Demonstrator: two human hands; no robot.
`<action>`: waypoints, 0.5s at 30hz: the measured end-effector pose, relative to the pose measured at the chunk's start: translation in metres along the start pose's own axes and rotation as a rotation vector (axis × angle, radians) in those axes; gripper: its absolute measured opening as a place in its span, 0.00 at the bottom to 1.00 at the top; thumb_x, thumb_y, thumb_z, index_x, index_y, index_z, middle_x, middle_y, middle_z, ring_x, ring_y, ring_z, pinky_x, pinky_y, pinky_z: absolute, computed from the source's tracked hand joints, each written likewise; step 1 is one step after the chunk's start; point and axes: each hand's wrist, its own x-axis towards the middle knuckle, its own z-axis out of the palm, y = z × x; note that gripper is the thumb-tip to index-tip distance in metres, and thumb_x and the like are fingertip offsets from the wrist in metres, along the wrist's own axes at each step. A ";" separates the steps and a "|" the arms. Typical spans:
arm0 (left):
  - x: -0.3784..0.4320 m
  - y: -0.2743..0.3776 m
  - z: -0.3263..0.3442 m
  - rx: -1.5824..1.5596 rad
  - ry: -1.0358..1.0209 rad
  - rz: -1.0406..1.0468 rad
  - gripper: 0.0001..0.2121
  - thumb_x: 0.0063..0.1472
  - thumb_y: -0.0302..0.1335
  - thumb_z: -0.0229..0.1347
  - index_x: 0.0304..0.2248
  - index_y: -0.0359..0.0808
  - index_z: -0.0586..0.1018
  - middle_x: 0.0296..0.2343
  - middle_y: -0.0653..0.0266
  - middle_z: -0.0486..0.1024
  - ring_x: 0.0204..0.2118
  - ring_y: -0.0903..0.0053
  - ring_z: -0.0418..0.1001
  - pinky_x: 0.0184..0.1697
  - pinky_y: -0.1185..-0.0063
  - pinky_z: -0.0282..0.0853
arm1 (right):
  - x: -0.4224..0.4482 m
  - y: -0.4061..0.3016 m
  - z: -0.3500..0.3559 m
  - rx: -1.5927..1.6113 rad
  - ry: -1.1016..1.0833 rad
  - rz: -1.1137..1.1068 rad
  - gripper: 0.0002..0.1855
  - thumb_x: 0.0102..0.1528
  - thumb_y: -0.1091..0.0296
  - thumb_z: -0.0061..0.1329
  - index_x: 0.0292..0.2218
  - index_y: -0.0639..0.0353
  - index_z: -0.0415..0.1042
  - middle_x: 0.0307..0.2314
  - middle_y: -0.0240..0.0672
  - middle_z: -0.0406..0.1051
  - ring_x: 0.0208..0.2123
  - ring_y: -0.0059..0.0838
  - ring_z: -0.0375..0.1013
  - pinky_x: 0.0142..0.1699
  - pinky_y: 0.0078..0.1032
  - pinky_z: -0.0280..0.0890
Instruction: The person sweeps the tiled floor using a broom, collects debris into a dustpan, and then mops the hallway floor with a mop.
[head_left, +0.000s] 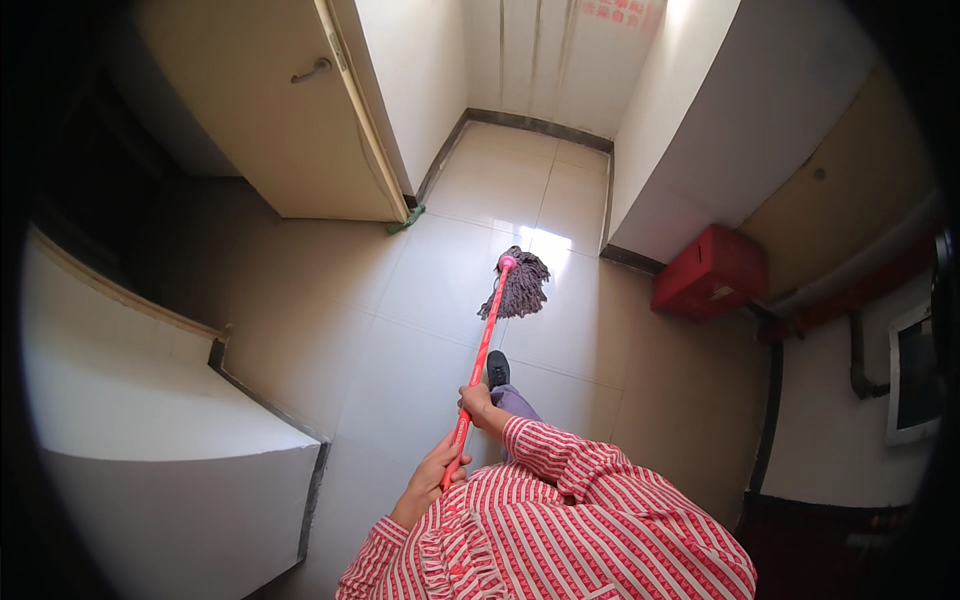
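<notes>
A string mop with a red handle (484, 341) reaches away from my body over the tiled floor (420, 292). My left hand (435, 469) is closed around the handle's near end, close to my striped shirt. Farther up the handle, my right hand (478, 403) grips it too. The grey-brown mop head (523, 289), joined by a pink socket (507, 262), lies spread on the floor just beyond my black shoe (498, 369).
An open door (300, 112) stands at the upper left with a green cloth (406, 220) at its lower corner. At the right sits a red box (709, 274) by the wall. A white wall corner (319, 450) juts in at the lower left.
</notes>
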 end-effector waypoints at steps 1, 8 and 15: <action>0.005 -0.012 0.014 -0.004 -0.003 -0.014 0.21 0.64 0.30 0.39 0.55 0.52 0.52 0.25 0.65 0.66 0.13 0.87 0.58 0.12 0.89 0.55 | -0.002 0.004 -0.020 -0.035 0.028 -0.013 0.07 0.50 0.72 0.41 0.28 0.67 0.62 0.14 0.37 0.63 0.11 0.29 0.62 0.16 0.27 0.60; 0.057 -0.019 0.133 0.216 0.014 -0.094 0.26 0.63 0.30 0.40 0.57 0.55 0.45 0.22 0.65 0.65 0.11 0.85 0.58 0.10 0.87 0.55 | -0.013 -0.084 -0.146 -0.356 0.317 -0.126 0.23 0.47 0.61 0.44 0.41 0.68 0.62 0.31 0.53 0.69 0.34 0.47 0.71 0.39 0.36 0.66; 0.158 -0.028 0.225 0.499 -0.003 0.002 0.27 0.63 0.28 0.40 0.58 0.54 0.44 0.20 0.67 0.65 0.12 0.86 0.60 0.10 0.86 0.58 | 0.024 -0.143 -0.288 -0.851 0.295 -0.797 0.19 0.52 0.70 0.40 0.45 0.41 0.66 0.47 0.36 0.59 0.51 0.40 0.58 0.48 0.34 0.62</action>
